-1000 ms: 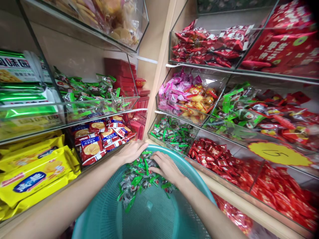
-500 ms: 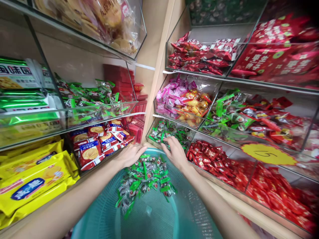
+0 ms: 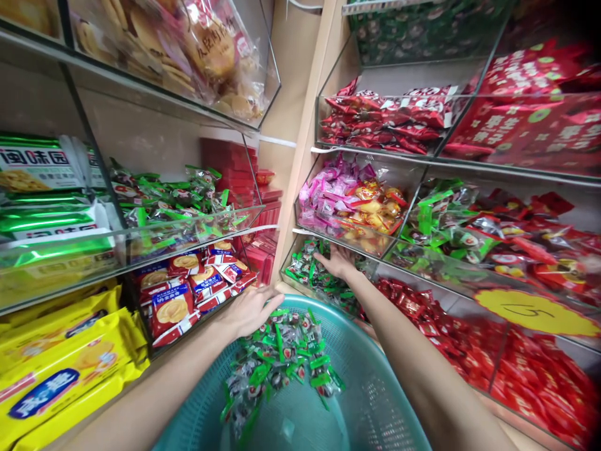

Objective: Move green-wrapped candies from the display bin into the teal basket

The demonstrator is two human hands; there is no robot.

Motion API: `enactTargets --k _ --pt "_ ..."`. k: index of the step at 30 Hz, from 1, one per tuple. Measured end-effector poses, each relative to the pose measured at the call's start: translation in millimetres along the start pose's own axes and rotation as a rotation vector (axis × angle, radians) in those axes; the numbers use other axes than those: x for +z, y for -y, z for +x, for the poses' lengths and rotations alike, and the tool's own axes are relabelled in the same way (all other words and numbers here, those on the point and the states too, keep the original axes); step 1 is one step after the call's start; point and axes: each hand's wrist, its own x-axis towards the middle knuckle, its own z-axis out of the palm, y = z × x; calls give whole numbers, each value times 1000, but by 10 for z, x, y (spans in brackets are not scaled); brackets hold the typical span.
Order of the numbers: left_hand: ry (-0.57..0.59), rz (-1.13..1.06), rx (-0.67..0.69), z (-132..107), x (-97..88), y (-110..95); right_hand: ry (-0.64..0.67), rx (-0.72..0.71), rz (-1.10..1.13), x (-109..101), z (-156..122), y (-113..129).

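Note:
My right hand (image 3: 339, 260) reaches into a low clear bin of small green-and-clear wrapped candies (image 3: 303, 263). Its thumb stands apart from the fingers, whose tips are partly hidden among the packets and under the shelf above. On the far left of a teal plastic basket (image 3: 375, 382), my left hand (image 3: 256, 310) rests at the rim, fingers stretched out and nothing seen in them. Similar green-wrapped candies (image 3: 282, 357) lie heaped in the far part of the basket, below my left hand.
Red-wrapped candies (image 3: 451, 338) fill bins to the right, below a yellow price tag (image 3: 539, 312). Pink-wrapped candies (image 3: 338, 188) sit in the bin above my right hand. At left are yellow biscuit packs (image 3: 70, 382) and blue-and-red cookie packets (image 3: 173, 304). Glass shelf edges overhang the low bins.
My right hand has moved from above the basket's far rim forward into the bin of green candies. My left hand stays by the rim. The whole view has shifted slightly.

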Motion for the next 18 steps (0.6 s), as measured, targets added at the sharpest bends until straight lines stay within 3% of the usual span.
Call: enactTargets --k 4,9,18 --pt "6 -25 -4 4 -21 -5 94 92 -22 56 58 -8" --pt "15 -53 -52 16 -33 -11 143 40 -63 1 -36 -13" --pt "24 -41 -40 19 -41 -15 247 -38 -84 -163 -688 108"
